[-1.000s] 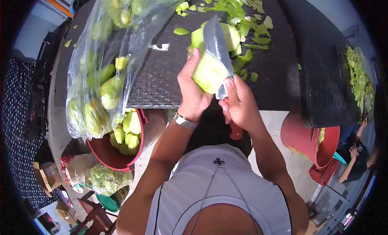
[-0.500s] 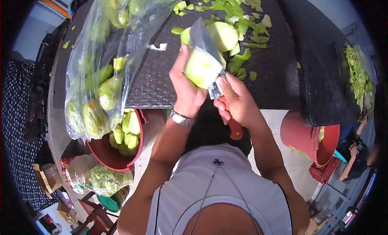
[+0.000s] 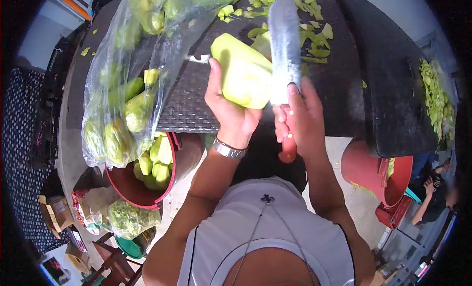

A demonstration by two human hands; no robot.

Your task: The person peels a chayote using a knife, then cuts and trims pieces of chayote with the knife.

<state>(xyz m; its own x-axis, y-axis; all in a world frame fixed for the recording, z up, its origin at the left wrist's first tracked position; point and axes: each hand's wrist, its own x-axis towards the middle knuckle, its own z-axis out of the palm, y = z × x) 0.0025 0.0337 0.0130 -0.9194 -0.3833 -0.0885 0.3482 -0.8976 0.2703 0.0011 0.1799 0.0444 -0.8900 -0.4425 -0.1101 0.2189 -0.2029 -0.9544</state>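
My left hand [image 3: 230, 109], with a metal watch at the wrist, holds a peeled pale green fruit [image 3: 242, 74] from below and the left. My right hand [image 3: 306, 116] is wrapped round the red handle of a broad knife [image 3: 286, 45]. The blade points away from me, just right of the fruit. Green peel [image 3: 317, 42] lies scattered on the dark woven table [image 3: 189, 106] behind the blade. Part of another pale piece shows between the fruit and the blade.
A clear plastic bag [image 3: 118, 99] of green fruits lies at the left. Below it a red bucket [image 3: 140, 185] holds peeled pieces. Another red bucket [image 3: 361, 163] stands at the right by a black surface [image 3: 393, 89]. A co-worker [image 3: 432, 197] is at the far right.
The knife has swung from across the fruit to its right, its blade now upright in view. The fruit in my left hand has turned, and my right hand has moved slightly right.
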